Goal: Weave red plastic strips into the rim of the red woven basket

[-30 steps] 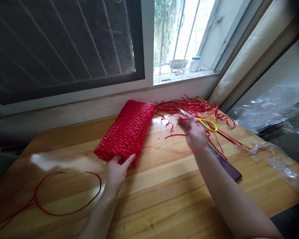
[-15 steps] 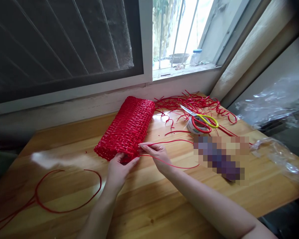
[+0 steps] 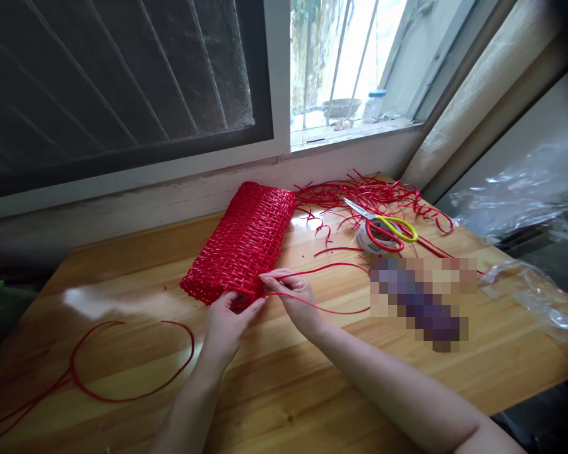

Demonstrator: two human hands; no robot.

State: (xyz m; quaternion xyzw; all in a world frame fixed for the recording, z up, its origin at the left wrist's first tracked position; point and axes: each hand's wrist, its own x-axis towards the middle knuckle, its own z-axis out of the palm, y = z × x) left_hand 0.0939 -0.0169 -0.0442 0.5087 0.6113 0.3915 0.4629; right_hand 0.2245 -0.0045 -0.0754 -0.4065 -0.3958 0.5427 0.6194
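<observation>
A red woven basket (image 3: 241, 239) lies on its side on the wooden table. My left hand (image 3: 230, 321) grips its near edge, thumb outside and some fingers hidden inside or beneath the weave. At the basket's near right corner my right hand (image 3: 293, 293) pinches a thin red weaving strand (image 3: 334, 268) between thumb and fingers. The strand curves off to the right in a loop, and a lower length of it leaves the same corner. Exactly where the strand enters the weave is too small to make out.
Scissors (image 3: 383, 226) with red and yellow handles rest on a tape roll (image 3: 376, 241). Behind them lies a tangle of red strands (image 3: 360, 189). A curved red strand (image 3: 132, 399) lies at left. Clear plastic wrap (image 3: 530, 296) and a blurred-out patch are at right.
My right hand has shifted very slightly at the basket's corner, and the strand's lower loop has drawn in a little. Both hands keep their grip; the basket stays in place.
</observation>
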